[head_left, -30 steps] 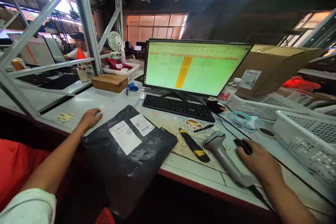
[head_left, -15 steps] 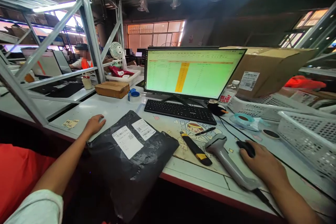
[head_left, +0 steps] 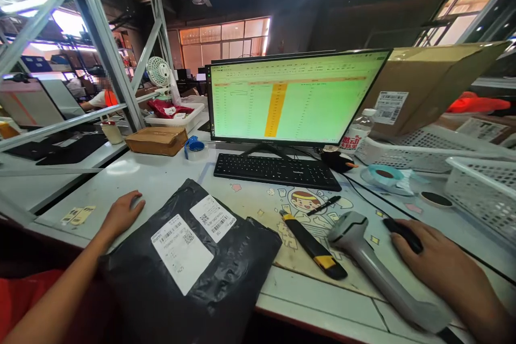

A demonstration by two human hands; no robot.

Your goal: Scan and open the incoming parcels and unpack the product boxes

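Observation:
My left hand (head_left: pixel 123 214) lies on the white table beside a black plastic mailer bag (head_left: pixel 237 266), fingers loosely stretched, holding nothing. The bag hangs over the table's front edge and carries two white labels with barcodes. At the right, my right hand (head_left: pixel 439 258) rests over a black computer mouse (head_left: pixel 405 234), its fingers around it. Between the bag and that hand lie a grey barcode scanner (head_left: pixel 377 263), a black and yellow box cutter (head_left: pixel 312 244) and a black pen (head_left: pixel 323 205). Behind them are a black keyboard (head_left: pixel 276 170) and a lit monitor (head_left: pixel 318 99) showing a spreadsheet.
A flat cardboard box (head_left: pixel 156 141) and a tape roll with a blue part (head_left: pixel 196 148) stand at the back left. White baskets (head_left: pixel 484 183), a large carton (head_left: pixel 439 83) and a plastic bottle (head_left: pixel 360 126) are at the right. A person (head_left: pixel 102 94) sits beyond the metal rack (head_left: pixel 100 32).
The view has moved closer to the desk, so the bag and scanner look larger. My left hand still lies by the bag, and my right hand stays on the mouse.

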